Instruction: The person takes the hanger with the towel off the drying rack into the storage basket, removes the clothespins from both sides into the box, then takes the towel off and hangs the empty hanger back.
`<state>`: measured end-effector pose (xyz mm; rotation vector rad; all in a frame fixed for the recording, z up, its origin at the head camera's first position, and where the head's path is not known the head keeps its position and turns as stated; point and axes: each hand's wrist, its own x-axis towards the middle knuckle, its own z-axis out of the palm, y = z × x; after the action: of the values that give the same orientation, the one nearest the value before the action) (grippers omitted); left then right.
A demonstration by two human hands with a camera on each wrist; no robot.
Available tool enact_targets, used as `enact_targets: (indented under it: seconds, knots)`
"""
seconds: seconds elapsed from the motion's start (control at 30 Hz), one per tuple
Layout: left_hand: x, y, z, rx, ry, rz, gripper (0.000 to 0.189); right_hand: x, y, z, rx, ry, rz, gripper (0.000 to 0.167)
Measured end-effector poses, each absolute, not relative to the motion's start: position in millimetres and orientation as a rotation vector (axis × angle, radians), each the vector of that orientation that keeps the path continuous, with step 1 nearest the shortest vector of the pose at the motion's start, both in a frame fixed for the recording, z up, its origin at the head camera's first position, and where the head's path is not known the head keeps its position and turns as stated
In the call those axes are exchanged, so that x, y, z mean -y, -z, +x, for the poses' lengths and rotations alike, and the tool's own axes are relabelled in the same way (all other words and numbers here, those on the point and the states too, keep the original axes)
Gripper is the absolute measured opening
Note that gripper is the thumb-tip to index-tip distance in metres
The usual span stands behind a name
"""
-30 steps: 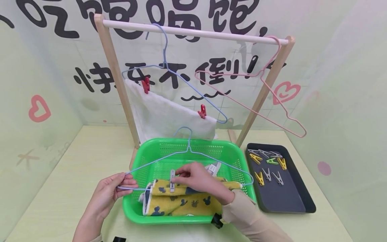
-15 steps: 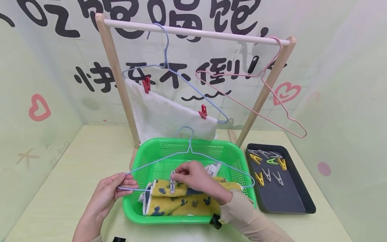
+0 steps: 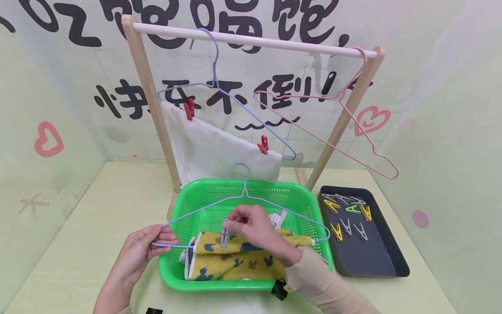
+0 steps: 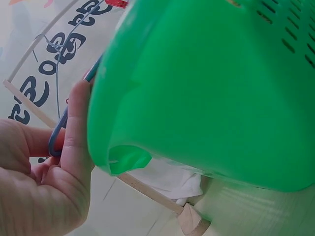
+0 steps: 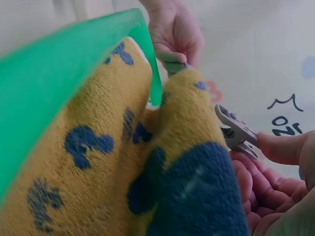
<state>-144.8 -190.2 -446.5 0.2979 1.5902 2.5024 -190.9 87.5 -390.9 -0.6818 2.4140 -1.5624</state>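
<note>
My left hand (image 3: 147, 244) grips the left end of a blue hanger (image 3: 211, 206), held over a green basket (image 3: 172, 279). A yellow towel (image 3: 235, 264) with dark blue figures is folded over the hanger's lower bar and hangs into the basket. My right hand (image 3: 255, 229) pinches a grey clothespin (image 3: 224, 235) between thumb and fingers, beside the towel's top fold. In the right wrist view the clothespin (image 5: 238, 130) is close to the towel (image 5: 189, 128); whether its jaws touch the cloth cannot be told. In the left wrist view the basket wall (image 4: 197, 98) hides most of the hanger.
Behind the basket stands a rack with a white rail (image 3: 251, 41). On it hang a blue hanger with a white cloth (image 3: 219, 144) held by red clothespins (image 3: 189, 110), and a bare pink hanger (image 3: 306, 124). A dark tray (image 3: 376, 257) at the right holds several clothespins.
My right hand has drawn the grey clothespin slightly upward, and the clothespin now tilts a little. My left hand and the hanger have stayed nearly still.
</note>
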Motion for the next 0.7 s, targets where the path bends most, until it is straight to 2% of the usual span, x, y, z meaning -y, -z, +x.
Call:
enact_targets:
  seconds: [0.37, 0.7]
  knots:
    - [191.1, 448.5, -144.3, -1.589, -2.51, 0.273, 0.032, -117.1, 386.0, -195.5, -2.42, 1.603, -0.752, 0.019]
    - [191.7, 448.4, -144.3, -1.59, -2.503, 0.247, 0.031, -169.1, 374.9, -196.0, -2.557, 1.713, -0.628, 0.021]
